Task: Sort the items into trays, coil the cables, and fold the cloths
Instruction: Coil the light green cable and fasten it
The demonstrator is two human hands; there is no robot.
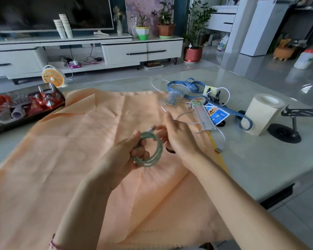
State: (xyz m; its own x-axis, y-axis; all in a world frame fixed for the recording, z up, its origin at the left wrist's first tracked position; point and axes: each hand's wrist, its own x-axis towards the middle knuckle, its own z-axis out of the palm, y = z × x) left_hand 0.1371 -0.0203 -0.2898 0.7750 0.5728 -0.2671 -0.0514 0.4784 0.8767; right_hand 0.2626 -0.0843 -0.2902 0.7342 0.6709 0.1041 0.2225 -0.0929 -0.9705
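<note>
Where left hand (123,156) curls round it, part of green cable (157,154) hidden; plug end blurred. Right hand (178,136) motion-smeared beside plug, grasp cannot tell. Cable pale green, several round loops, held above orange cloth (70,150) on table (251,159); cloth's near edge cut off by frame.

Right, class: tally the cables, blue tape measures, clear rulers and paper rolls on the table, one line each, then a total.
Cables: 2, the green cable in the left hand and the white cable
Blue tape measure: 1
Clear ruler: 1
Paper roll: 1
Total: 5
</note>
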